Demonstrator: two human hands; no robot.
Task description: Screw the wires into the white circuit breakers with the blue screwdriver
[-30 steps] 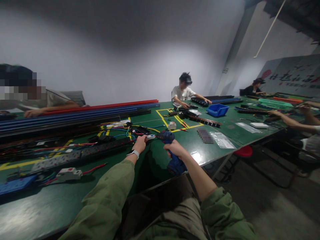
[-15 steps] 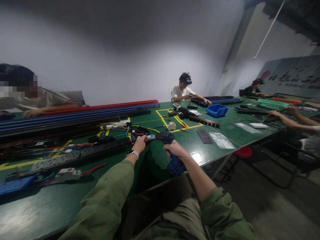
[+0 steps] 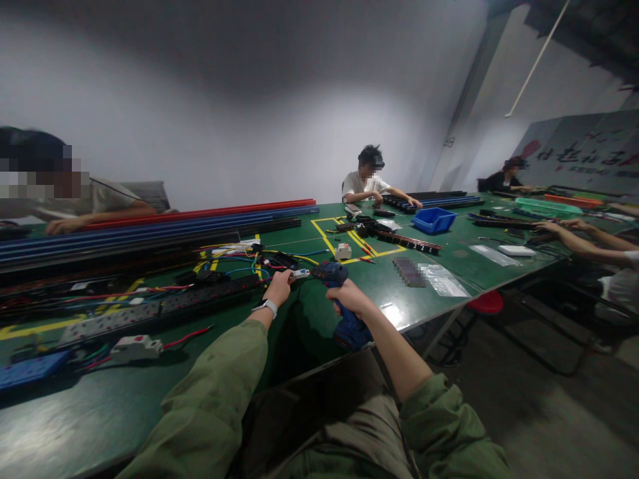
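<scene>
My right hand is wrapped round the grip of a blue cordless screwdriver, whose nose points left at a small white part. My left hand, with a white watch at the wrist, is closed on the right end of a long black power strip and steadies it beside that white part. Coloured wires lie tangled just behind the strip on the green table.
A grey socket strip, a white breaker with red wire and a blue part lie to the left. Long red and blue rails run along the back. A blue bin and other people sit farther round the table.
My hands and the screwdriver have stayed put. The person across the table drew an arm in, and the arms at the right edge shifted slightly.
</scene>
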